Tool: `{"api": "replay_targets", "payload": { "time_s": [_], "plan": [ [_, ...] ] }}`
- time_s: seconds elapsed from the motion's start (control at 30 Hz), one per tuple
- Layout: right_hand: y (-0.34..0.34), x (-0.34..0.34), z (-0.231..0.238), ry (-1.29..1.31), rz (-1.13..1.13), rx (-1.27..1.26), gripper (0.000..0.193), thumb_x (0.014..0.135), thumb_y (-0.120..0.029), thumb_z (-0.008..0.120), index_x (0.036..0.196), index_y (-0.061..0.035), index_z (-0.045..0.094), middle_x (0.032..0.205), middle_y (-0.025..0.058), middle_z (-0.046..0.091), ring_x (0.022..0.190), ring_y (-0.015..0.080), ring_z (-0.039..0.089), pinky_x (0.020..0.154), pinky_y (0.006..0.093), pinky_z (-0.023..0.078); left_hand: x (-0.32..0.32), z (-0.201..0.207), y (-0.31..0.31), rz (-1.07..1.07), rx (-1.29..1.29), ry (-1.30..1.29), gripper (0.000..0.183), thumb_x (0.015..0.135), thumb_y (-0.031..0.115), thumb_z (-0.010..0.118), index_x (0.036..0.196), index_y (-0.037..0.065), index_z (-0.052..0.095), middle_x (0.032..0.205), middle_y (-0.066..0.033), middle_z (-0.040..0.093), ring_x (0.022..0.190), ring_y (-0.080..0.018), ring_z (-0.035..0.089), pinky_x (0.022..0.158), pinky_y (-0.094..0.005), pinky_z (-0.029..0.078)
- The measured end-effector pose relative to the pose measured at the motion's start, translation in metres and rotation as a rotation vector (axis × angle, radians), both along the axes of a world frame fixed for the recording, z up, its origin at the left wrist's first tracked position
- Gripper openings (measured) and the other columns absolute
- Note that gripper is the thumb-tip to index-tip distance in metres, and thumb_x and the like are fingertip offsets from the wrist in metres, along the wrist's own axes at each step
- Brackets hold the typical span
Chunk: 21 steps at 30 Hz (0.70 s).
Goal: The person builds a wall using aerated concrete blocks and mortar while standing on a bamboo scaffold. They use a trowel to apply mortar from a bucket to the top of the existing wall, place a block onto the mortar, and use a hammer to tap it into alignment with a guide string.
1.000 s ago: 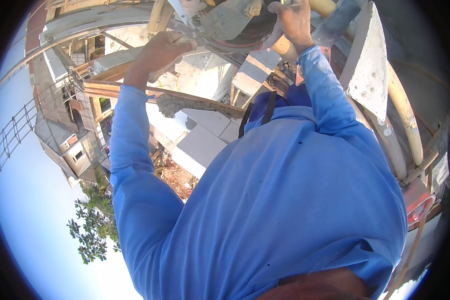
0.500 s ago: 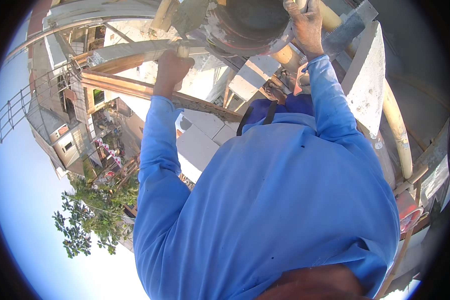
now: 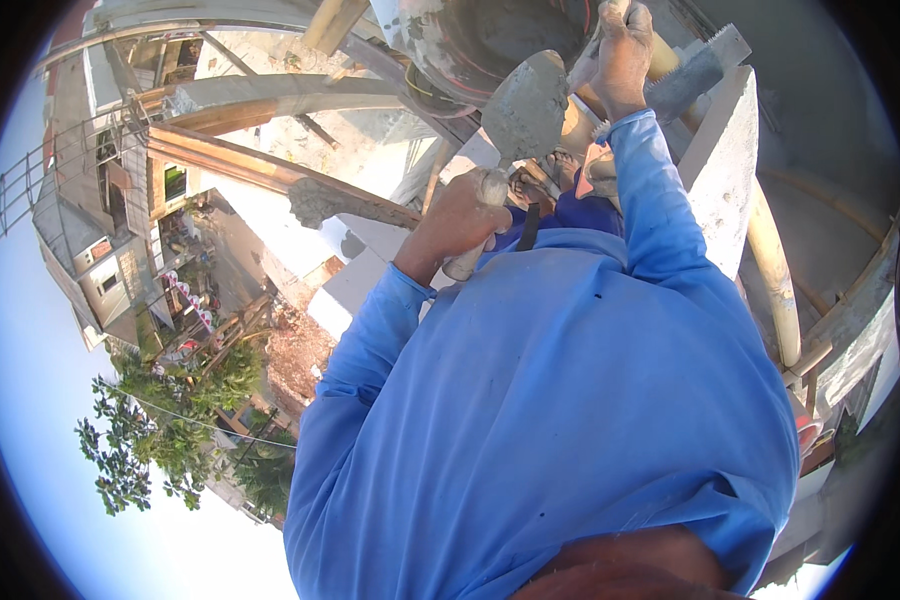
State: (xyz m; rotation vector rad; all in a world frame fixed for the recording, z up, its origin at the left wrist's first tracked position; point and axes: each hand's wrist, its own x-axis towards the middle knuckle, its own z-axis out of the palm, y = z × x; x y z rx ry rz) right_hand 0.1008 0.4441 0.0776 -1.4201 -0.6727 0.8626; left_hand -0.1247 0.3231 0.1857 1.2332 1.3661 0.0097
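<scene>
My left hand (image 3: 460, 220) is closed around the pale handle of a trowel (image 3: 525, 105), held in front of my belt. Wet grey mortar coats its blade, which points up toward a bucket. The bucket (image 3: 415, 35) stands ahead, with dark grey mortar inside and smears on its wall. Beside the bucket's right rim, my right hand (image 3: 625, 60) is closed on a pale, rounded piece; what it belongs to is not clear. A toothed metal blade (image 3: 700, 75) lies just right of that hand. A grey clump of mortar (image 3: 315, 203) shows against the wooden beam (image 3: 230, 158).
A thick pale block (image 3: 725, 170) stands upright to my right, next to a bamboo pole (image 3: 778, 270). My feet (image 3: 562, 168) show below the bucket. Beams and light blocks (image 3: 355, 285) surround me at the left; ground, a house (image 3: 110, 275) and a tree (image 3: 160, 435) lie far below.
My left hand has come right and closer to my body, bringing the trowel in front of the bucket. The mortar clump by the beam now shows. My right hand stays near the bucket's rim.
</scene>
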Motion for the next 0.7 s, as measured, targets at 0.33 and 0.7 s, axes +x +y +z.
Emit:
{"api": "replay_targets", "payload": {
  "time_s": [0.33, 0.7],
  "plan": [
    [-0.011, 0.010, 0.011, 0.135, 0.126, 0.064, 0.039, 0.085, -0.035, 0.062, 0.090, 0.0010, 0.049, 0.085, 0.0093, 0.050, 0.076, 0.0195, 0.050, 0.068, 0.0316, 0.043, -0.004, -0.006, 0.075, 0.042, 0.904, 0.266, 0.038, 0.071, 0.021, 0.062, 0.093, -0.011, 0.056, 0.079, -0.0252, 0.062, 0.071, -0.0364, 0.064, 0.069, -0.0422, 0.051],
    [-0.005, 0.015, 0.012, 0.014, 0.122, -0.102, 0.036, 0.069, -0.017, 0.069, 0.092, 0.0025, 0.050, 0.079, 0.0098, 0.057, 0.068, 0.0200, 0.057, 0.064, 0.0336, 0.046, -0.041, -0.064, 0.059, -0.044, 0.856, 0.519, 0.043, 0.076, 0.020, 0.060, 0.117, 0.007, 0.053, 0.086, -0.0183, 0.064, 0.079, -0.0371, 0.063, 0.070, -0.0435, 0.051]
  ]
}}
